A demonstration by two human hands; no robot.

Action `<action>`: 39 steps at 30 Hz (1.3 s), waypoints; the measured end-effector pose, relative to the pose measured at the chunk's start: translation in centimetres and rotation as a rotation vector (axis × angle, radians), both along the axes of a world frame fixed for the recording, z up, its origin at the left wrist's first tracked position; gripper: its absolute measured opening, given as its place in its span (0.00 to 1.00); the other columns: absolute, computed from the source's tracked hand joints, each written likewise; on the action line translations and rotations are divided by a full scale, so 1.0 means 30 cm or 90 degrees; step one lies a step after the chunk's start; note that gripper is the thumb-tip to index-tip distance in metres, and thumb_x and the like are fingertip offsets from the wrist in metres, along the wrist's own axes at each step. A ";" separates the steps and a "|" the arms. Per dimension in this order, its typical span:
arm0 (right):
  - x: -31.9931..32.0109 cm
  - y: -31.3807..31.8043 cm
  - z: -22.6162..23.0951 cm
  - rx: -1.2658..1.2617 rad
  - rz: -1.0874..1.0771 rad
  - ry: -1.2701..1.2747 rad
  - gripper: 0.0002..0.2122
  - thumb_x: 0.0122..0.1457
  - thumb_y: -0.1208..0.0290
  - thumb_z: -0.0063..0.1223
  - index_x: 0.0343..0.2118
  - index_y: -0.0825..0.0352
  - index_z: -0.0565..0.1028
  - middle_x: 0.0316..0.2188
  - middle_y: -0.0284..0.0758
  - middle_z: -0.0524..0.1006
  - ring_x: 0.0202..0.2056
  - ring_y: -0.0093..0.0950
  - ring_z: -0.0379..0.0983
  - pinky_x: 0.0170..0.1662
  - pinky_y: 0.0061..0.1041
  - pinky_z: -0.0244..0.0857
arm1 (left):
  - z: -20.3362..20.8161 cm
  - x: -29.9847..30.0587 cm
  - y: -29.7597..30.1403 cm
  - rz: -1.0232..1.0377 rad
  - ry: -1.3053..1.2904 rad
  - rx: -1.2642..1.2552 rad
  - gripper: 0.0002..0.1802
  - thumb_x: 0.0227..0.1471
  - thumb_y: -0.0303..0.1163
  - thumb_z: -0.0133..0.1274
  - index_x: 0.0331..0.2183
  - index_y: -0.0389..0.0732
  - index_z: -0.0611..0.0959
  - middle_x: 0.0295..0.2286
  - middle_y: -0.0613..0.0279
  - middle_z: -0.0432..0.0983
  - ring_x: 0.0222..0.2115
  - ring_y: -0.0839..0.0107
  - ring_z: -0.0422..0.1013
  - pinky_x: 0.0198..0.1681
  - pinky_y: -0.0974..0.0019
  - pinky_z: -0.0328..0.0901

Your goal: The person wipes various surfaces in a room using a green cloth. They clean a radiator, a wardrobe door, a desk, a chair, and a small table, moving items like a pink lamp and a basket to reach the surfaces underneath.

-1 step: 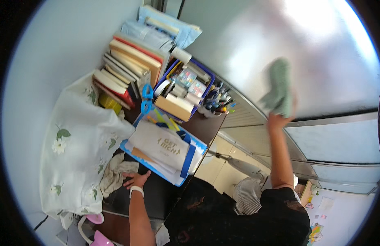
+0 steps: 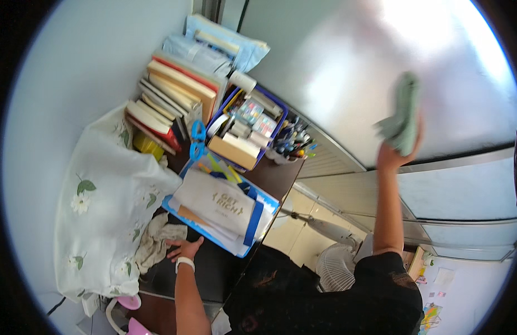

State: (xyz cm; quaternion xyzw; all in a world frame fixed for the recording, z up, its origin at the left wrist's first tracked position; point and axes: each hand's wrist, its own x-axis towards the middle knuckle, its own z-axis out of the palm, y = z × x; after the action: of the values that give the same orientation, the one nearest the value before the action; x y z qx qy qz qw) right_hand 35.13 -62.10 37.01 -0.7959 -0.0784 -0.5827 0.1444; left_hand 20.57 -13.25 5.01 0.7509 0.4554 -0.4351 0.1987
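Note:
My right hand (image 2: 399, 156) reaches up with a folded green cloth (image 2: 406, 111), held against or close to the frosted glass panel (image 2: 325, 72). Blur softens the cloth's edges, and it hides part of the fingers. Lower left, my left hand (image 2: 186, 249) rests on the dark desk top (image 2: 214, 271) with its fingers spread. Its fingertips touch or lie right beside a crumpled beige cloth (image 2: 153, 243). A pale bag with a blue strap (image 2: 214, 195) lies on papers and a blue folder just beyond that hand.
Farther back on the desk stand a row of books (image 2: 172, 95), a blue basket of small boxes (image 2: 283, 106), blue scissors (image 2: 197, 139) and a pen holder (image 2: 292, 139). A white flowered cover (image 2: 102, 206) drapes something at left. A fan (image 2: 336, 268) stands on the floor beside the desk.
My right hand and the green cloth have shifted to the right along the glass panel. My left hand stays in its place on the desk.

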 end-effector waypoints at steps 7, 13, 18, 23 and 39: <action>0.185 -0.193 0.282 -0.297 -0.317 0.006 0.32 0.44 0.84 0.50 0.57 0.56 0.69 0.61 0.33 0.64 0.64 0.42 0.53 0.65 0.51 0.40 | 0.058 0.021 -0.026 0.042 -0.017 -0.017 0.82 0.34 0.58 0.69 0.59 0.42 0.17 0.57 0.17 0.15 0.60 0.24 0.21 0.61 0.33 0.34; 0.168 -0.106 -0.245 -0.352 -0.208 0.341 0.23 0.49 0.84 0.45 0.50 0.60 0.72 0.57 0.36 0.68 0.60 0.35 0.60 0.62 0.43 0.48 | -0.001 -0.005 -0.012 0.062 -0.026 -0.028 0.86 0.29 0.61 0.70 0.59 0.42 0.17 0.56 0.16 0.13 0.59 0.22 0.17 0.59 0.28 0.31; 0.406 0.038 0.052 -0.327 -0.193 0.114 0.25 0.48 0.83 0.49 0.52 0.58 0.72 0.60 0.34 0.65 0.60 0.39 0.60 0.62 0.48 0.50 | 0.027 0.004 0.006 0.087 -0.015 -0.047 0.86 0.29 0.61 0.70 0.58 0.43 0.16 0.55 0.17 0.09 0.58 0.22 0.14 0.58 0.26 0.29; 0.635 0.281 0.149 -0.201 -0.109 0.041 0.27 0.43 0.86 0.51 0.50 0.63 0.71 0.61 0.39 0.63 0.61 0.45 0.56 0.63 0.48 0.45 | 0.019 -0.005 -0.007 0.114 -0.042 -0.039 0.87 0.28 0.58 0.72 0.58 0.44 0.15 0.55 0.18 0.08 0.57 0.22 0.13 0.58 0.25 0.27; 0.433 2.035 -0.005 -0.294 0.805 0.096 0.23 0.50 0.76 0.50 0.52 0.52 0.73 0.64 0.37 0.58 0.65 0.42 0.48 0.67 0.45 0.40 | 0.026 -0.004 0.016 0.095 -0.037 -0.088 0.86 0.29 0.60 0.70 0.58 0.46 0.15 0.55 0.26 0.03 0.58 0.27 0.10 0.56 0.23 0.31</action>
State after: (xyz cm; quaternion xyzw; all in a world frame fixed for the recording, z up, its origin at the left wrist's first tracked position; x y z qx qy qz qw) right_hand 48.10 -1.05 36.85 -0.6457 -0.6413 -0.2974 0.2889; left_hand 20.43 -12.79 5.79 0.7116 0.4734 -0.4272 0.2949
